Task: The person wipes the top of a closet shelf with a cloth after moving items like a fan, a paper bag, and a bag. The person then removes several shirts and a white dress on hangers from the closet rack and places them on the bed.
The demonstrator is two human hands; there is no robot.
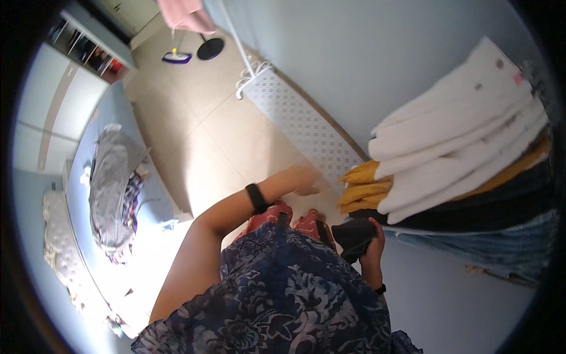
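Note:
My right hand point(374, 251) is closed on the end of a dark piece of cloth point(352, 237) at the lower right. The cloth runs toward the black garment point(430, 217) in the hanging row, though the join is partly hidden. My left hand point(303, 179) reaches across in front of me, smeared by motion, so its fingers cannot be made out. Nearest to it are mustard garment ends point(362, 183). Above these hang white garments point(454, 135), and below the black one hangs blue denim point(483, 242).
A long white perforated shelf point(300, 118) runs along the wall. A bed point(153, 194) with a heap of clothes point(115, 189) stands at left. Farther off are a purple mop point(177, 57), a round black base point(210, 49) and a pink cloth point(187, 15).

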